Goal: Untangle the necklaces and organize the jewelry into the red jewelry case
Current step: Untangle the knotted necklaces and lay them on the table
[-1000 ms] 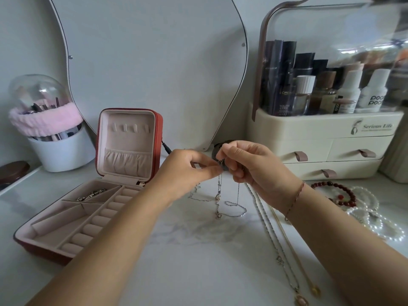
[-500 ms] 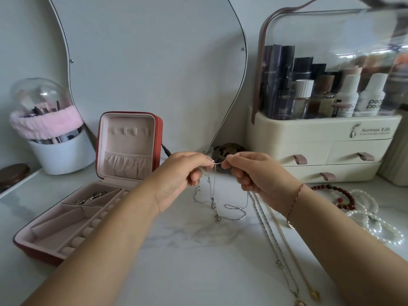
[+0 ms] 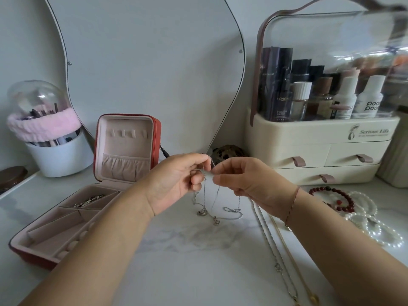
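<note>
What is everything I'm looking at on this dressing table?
jewelry case: one, red with pink lining, open, left
silver piece: one, in the case's back compartment
tangled necklaces: thin silver chains, number unclear, hanging from both hands, centre
long necklaces: one silver, one gold, lying right of centre
red bracelet: one, right
pearl strands: white, number unclear, right
brush holder: one, white, pink band, back left
organizer: one, cream, bottles inside, back right
mirror: one, back
left hand: pinching chain
right hand: pinching chain
</note>
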